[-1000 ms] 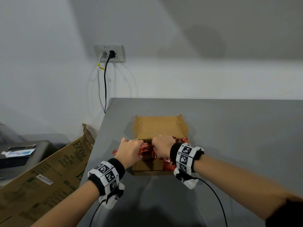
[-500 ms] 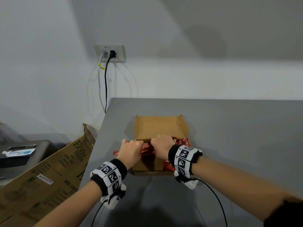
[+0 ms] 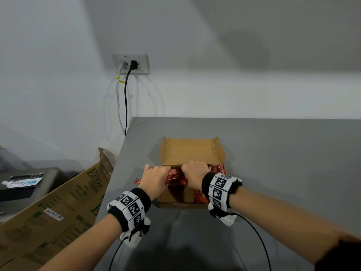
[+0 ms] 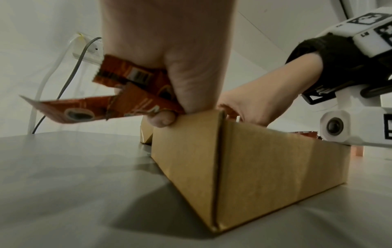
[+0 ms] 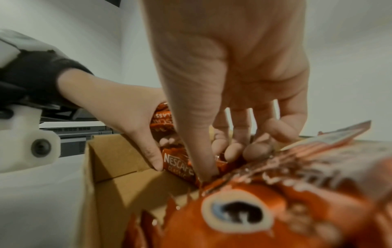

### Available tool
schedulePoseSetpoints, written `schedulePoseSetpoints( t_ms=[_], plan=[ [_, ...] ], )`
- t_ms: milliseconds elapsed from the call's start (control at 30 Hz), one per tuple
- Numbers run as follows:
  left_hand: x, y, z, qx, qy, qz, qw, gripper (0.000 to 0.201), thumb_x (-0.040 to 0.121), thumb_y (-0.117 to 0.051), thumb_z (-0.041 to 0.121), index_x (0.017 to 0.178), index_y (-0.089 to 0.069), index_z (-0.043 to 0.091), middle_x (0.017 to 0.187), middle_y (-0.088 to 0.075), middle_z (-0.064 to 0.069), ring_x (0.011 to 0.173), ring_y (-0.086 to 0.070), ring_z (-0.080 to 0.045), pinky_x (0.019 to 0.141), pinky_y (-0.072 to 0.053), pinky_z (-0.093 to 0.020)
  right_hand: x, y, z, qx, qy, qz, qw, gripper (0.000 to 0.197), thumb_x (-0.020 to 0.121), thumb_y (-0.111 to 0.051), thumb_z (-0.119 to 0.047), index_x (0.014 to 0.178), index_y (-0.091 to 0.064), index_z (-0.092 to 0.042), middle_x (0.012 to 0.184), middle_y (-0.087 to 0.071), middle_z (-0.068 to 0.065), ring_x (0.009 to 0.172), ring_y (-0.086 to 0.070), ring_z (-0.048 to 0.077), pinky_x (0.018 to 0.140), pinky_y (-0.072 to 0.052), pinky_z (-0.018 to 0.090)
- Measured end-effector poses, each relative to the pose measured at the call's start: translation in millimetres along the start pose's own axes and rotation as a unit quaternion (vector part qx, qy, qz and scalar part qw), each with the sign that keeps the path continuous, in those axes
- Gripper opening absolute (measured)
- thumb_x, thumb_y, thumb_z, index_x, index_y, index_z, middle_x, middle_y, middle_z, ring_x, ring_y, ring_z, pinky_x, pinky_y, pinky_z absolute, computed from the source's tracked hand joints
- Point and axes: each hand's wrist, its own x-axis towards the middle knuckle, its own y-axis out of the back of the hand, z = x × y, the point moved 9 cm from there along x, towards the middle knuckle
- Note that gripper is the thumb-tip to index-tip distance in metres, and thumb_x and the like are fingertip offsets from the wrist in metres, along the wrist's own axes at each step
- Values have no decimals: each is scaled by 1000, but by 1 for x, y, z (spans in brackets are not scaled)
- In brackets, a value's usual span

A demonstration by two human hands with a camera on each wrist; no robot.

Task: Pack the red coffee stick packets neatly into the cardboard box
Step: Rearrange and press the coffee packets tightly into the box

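Note:
An open cardboard box (image 3: 190,151) sits on the grey table (image 3: 273,153), its lid flap raised at the back. A bundle of red coffee stick packets (image 3: 175,178) lies crosswise over the box. My left hand (image 3: 154,179) grips the bundle's left end, with packet ends (image 4: 84,107) sticking out past the box's left wall (image 4: 184,151). My right hand (image 3: 194,174) holds the bundle near its middle, fingers curled over the packets (image 5: 180,165). More packets (image 3: 201,196) lie inside the box at the right, under my right wrist.
A large printed carton (image 3: 48,216) leans against the table's left edge. Behind it stands a dark unit with a tube (image 3: 21,182) on top. Two cables hang from a wall socket (image 3: 130,63) beyond the table's far left corner.
Both hands with the packet bundle have shifted slightly away from me over the box; the right wrist has come a little further left. The box has not moved.

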Motion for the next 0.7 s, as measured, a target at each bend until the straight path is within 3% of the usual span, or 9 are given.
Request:
schedulePoseSetpoints(
  t_ms=[200, 300, 400, 467, 533, 600, 700],
  plan=[
    [0, 3, 0, -5, -4, 4, 1000, 22, 84, -59, 29, 104, -54, 23, 104, -59, 5, 94, -57, -18, 88, -31, -34, 2, 2, -3, -6, 13, 10, 1000, 17, 88, -54, -11, 105, -56, -8, 104, -62, 9, 94, -60, 27, 67, -39, 32],
    [-3, 8, 3, -5, -10, 7, 1000, 28, 81, -62, 31, 106, -54, 22, 103, -56, 5, 93, -56, -19, 86, -30, -33, 3, 2, -5, -1, 19, 8, 1000, 16, 87, -56, -13, 102, -55, -9, 98, -61, 9, 85, -58, 26, 66, -40, 32],
    [-4, 27, -4, -53, 0, 40, 998, 19, 81, -60, 25, 97, -53, 19, 95, -56, 4, 88, -56, -19, 82, -34, -33, 7, 8, 3, 45, 29, -5, 999, 25, 81, -66, -19, 101, -54, -11, 91, -58, 4, 79, -56, 22, 68, -50, 32],
    [-4, 45, -16, -163, 19, 96, 982, 12, 80, -60, 13, 87, -50, 15, 84, -57, 1, 78, -57, -21, 74, -43, -32, 9, 22, 14, 141, 41, 18, 989, 46, 78, -72, -21, 117, -50, -12, 100, -59, 3, 86, -57, 19, 72, -52, 31],
    [-2, 56, -24, -270, 43, 131, 953, 20, 81, -62, 4, 88, -46, 14, 79, -57, 1, 69, -56, -17, 61, -43, -18, 4, 46, 16, 274, 79, 87, 955, 68, 79, -72, -25, 136, -36, -17, 105, -56, 0, 82, -54, 9, 75, -49, 27],
    [2, 56, -14, -344, 40, 106, 932, 27, 81, -65, 3, 93, -43, 13, 78, -56, 4, 66, -55, -11, 55, -41, -9, -4, 63, 7, 326, 136, 153, 923, 56, 84, -67, -23, 134, -42, -15, 105, -57, -3, 77, -52, 3, 74, -46, 19],
    [6, 47, 2, -388, 41, 31, 920, 33, 78, -71, 7, 97, -44, 13, 78, -56, 6, 65, -55, -6, 52, -41, -8, -10, 63, -3, 296, 165, 165, 926, 29, 89, -61, -20, 115, -57, -8, 103, -65, 4, 80, -57, 6, 74, -49, 18]
  ],
)
